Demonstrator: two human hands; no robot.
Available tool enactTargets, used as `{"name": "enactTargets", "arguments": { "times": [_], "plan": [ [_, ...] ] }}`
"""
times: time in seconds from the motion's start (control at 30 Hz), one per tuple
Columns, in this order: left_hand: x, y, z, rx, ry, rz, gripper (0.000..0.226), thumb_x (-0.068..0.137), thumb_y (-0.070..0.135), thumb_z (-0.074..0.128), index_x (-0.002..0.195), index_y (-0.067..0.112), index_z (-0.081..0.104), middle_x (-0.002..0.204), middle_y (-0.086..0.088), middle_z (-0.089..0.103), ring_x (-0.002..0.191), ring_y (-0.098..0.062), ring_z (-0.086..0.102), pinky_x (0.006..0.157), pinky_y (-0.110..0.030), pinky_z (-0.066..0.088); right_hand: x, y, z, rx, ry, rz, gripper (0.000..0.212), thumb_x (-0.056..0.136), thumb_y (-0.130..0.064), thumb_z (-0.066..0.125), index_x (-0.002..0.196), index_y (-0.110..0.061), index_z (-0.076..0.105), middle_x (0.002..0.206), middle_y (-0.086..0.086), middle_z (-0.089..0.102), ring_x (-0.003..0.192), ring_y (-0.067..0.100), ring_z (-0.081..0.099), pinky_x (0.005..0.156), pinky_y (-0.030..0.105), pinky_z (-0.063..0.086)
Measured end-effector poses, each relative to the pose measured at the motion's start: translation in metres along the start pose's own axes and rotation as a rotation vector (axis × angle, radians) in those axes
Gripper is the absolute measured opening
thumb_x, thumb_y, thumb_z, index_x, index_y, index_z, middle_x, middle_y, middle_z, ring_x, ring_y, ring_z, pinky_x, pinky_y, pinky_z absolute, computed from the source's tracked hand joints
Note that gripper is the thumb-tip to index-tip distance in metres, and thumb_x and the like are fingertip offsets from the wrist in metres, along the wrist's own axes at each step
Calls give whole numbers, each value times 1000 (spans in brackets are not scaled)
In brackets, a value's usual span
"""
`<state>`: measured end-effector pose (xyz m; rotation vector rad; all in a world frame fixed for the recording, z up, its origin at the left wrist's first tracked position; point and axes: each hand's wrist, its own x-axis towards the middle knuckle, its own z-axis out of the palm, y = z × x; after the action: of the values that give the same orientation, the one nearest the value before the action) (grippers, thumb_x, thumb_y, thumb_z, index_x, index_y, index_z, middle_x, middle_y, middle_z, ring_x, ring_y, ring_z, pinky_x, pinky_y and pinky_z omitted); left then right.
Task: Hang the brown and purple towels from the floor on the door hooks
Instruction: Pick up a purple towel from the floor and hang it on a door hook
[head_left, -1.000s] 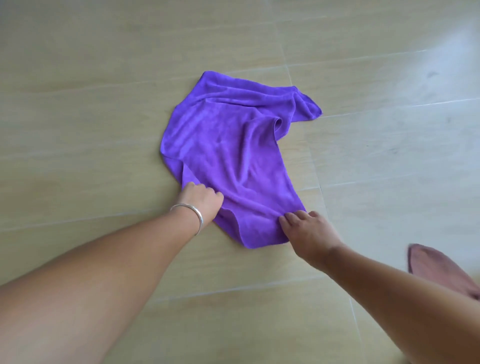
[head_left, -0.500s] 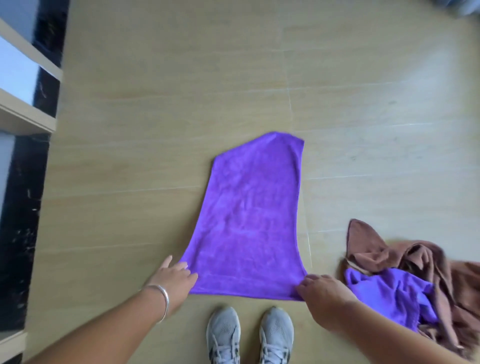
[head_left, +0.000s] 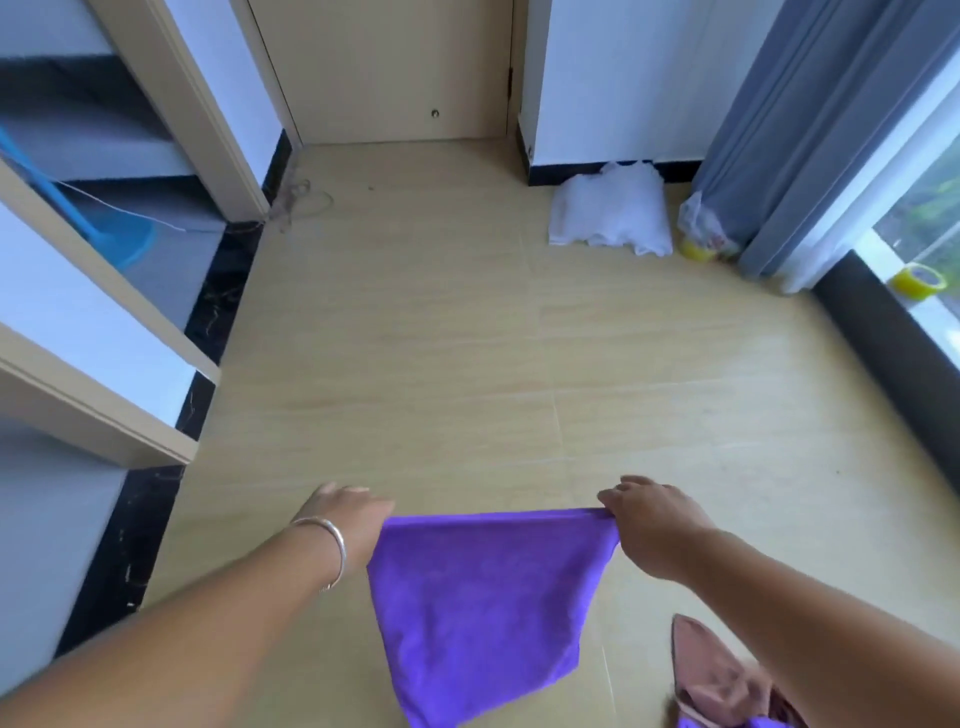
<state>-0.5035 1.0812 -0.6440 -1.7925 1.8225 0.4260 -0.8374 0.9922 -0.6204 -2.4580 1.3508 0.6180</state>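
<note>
A: Hanging above the floor (head_left: 467, 364) in the head view, a purple towel (head_left: 483, 597) is held up by its top edge, stretched flat between both hands, lower corner tapering down toward the bottom of the frame.

B: Grips?

A: One top corner is pinched by the left hand (head_left: 348, 519), a silver bangle (head_left: 332, 545) seen on that wrist. The other corner is pinched by the right hand (head_left: 649, 525), fingers curled round the hem.

B: Towel look?

A: Vivid purple, plush, smooth, barely creased. A brown towel (head_left: 717, 680) is seen crumpled on the floor at lower right, partly hidden by the right forearm, a second purple scrap (head_left: 748, 722) touching it.

B: Background?

A: A closed door (head_left: 395, 67) is seen far ahead, a white bundle (head_left: 613, 218) and grey curtain (head_left: 810, 130) to its right.
</note>
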Motion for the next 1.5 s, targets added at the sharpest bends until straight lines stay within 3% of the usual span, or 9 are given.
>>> {"name": "enactTargets", "arguments": {
  "times": [0.17,0.3,0.47,0.67,0.9,1.03,1.17,1.33,1.5],
  "plan": [
    [0,-28,-117,1,197,-43,23,87,11,39,97,26,53,105,1,61,105,-23,57,93,-34,40,3,20,-106,-24,194,58,32,88,-7,35,108,-20,56,117,-3,60,130,16,40,95,30,42],
    [-14,-33,-165,12,313,-36,22,85,7,41,91,26,49,100,2,61,103,-22,57,88,-33,38,-7,33,-146,-21,280,69,42,87,-5,35,121,-20,55,123,-4,59,133,16,37,99,31,40],
    [-34,-26,-166,11,353,-28,31,87,7,44,109,28,53,107,5,60,105,-19,55,86,-30,36,-27,38,-140,22,316,36,44,88,-5,34,123,-23,54,129,-8,58,141,13,29,104,26,32],
    [-47,-5,-94,-9,246,11,44,90,9,41,129,27,51,121,4,57,118,-19,50,99,-30,35,-47,24,-64,61,232,-14,50,89,-5,32,130,-25,50,134,-10,54,143,11,24,110,26,28],
    [-59,31,24,-79,37,45,17,90,16,45,98,21,59,105,0,59,103,-23,55,73,-28,32,-64,2,70,93,59,-63,39,92,-12,36,119,-31,56,127,-17,57,136,10,32,106,25,31],
    [-64,54,97,-165,-68,53,13,91,26,49,90,23,61,95,0,56,96,-23,56,68,-27,30,-77,-6,143,85,-84,-74,34,95,-18,37,119,-32,57,125,-17,58,136,10,32,105,27,31],
    [-67,74,158,-225,-164,28,14,90,30,50,81,22,57,83,1,51,77,-24,47,63,-28,30,-85,-15,196,100,-195,-83,32,96,-20,38,117,-31,58,120,-15,61,132,10,37,103,26,34],
    [-52,83,203,-443,-174,-90,15,88,31,54,93,32,68,96,6,68,93,-19,62,68,-27,42,-71,-16,234,166,-259,17,25,96,-28,40,110,-34,60,107,-5,62,105,21,58,80,30,44],
    [-10,77,239,-865,-51,-330,16,82,30,71,70,36,63,71,15,66,72,-11,62,62,-24,44,-14,-8,252,358,-146,186,17,92,-34,52,97,-34,68,91,-5,69,85,22,63,61,27,38]
  ]
}}
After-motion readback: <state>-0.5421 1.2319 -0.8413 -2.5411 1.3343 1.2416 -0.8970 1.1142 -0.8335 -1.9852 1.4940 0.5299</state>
